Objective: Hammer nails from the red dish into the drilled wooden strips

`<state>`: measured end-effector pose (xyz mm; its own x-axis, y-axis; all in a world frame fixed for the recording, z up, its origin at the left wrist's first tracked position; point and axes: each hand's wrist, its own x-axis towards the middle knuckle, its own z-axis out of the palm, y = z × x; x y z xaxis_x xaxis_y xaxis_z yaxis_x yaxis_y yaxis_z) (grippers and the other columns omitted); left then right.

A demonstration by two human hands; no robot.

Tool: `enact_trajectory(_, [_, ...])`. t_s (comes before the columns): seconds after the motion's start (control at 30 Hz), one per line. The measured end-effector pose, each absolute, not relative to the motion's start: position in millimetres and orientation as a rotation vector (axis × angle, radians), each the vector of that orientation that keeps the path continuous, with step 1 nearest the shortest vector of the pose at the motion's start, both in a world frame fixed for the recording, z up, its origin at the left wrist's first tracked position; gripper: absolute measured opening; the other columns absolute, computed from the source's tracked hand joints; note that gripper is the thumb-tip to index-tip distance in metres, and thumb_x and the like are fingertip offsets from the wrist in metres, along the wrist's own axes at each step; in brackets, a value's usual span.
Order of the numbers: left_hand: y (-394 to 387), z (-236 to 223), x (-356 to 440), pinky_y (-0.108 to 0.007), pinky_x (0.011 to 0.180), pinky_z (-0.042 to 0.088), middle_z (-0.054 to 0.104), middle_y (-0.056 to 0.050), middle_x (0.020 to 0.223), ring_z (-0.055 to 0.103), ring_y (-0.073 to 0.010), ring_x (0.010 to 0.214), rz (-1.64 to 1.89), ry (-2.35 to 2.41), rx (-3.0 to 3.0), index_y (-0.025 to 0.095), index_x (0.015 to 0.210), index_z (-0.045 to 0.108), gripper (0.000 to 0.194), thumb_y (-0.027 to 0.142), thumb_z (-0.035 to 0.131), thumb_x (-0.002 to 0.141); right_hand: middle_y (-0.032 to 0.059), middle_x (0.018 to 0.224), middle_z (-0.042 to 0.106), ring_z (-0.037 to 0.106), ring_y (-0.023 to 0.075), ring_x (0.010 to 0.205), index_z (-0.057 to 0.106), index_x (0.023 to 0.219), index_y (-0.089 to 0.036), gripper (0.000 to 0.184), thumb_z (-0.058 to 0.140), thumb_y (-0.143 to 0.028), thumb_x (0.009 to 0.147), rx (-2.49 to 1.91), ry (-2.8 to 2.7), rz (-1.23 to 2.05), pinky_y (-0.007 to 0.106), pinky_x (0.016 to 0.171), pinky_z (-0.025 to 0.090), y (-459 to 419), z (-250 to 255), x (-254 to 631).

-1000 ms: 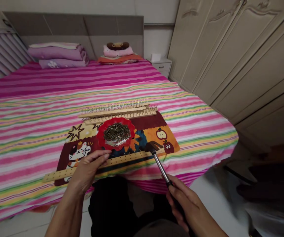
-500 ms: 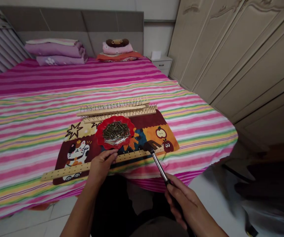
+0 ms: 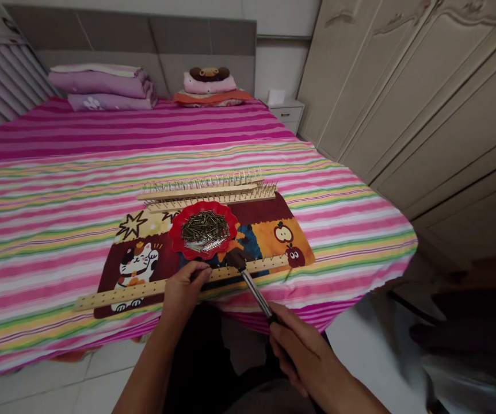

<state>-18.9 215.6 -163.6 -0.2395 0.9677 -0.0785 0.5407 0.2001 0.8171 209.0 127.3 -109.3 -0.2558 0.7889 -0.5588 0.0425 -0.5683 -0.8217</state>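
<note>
At the near edge of the bed lies a long pale wooden strip [image 3: 121, 295] with rows of small holes; nails stand along its right part. My left hand [image 3: 183, 290] is closed in a pinch over the strip's middle, on what looks like a nail, mostly hidden by the fingertips. My right hand [image 3: 302, 348] is wrapped round the dark grip of a hammer [image 3: 254, 290] with a shiny metal shaft. The dark hammer head is over the strip, a little right of my left fingertips. Just beyond is a red scalloped bowl [image 3: 176, 244] full of loose nails [image 3: 205, 229].
Behind the bowl, wooden strips [image 3: 200, 194] bristle with upright nails. A patterned mat [image 3: 269, 215] lies under the bowl and part of the strips. Folded bedding [image 3: 101, 86] is stacked at the bed's head. Wardrobe doors [image 3: 403, 103] stand at the right.
My right hand has swung the hammer leftward, bringing its head closer to my left fingertips. My left hand stays pinched at about the same place on the strip.
</note>
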Motion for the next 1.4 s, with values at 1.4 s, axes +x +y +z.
enact_trajectory(1.4, [290.7,-144.7,-14.3,-0.029,0.071,0.042,0.070,-0.010,0.087,0.062,-0.0224,0.083,0.025,2.102,2.157,0.018,0.080,0.069,0.023,0.023,0.046,0.079,-0.0058,0.063,0.050,0.036,0.0031,0.035,0.044,0.132,-0.020,0.057,0.053,-0.045,0.082,-1.524,-0.699,1.697,0.011,0.028,0.020,123.3,-128.6,231.3])
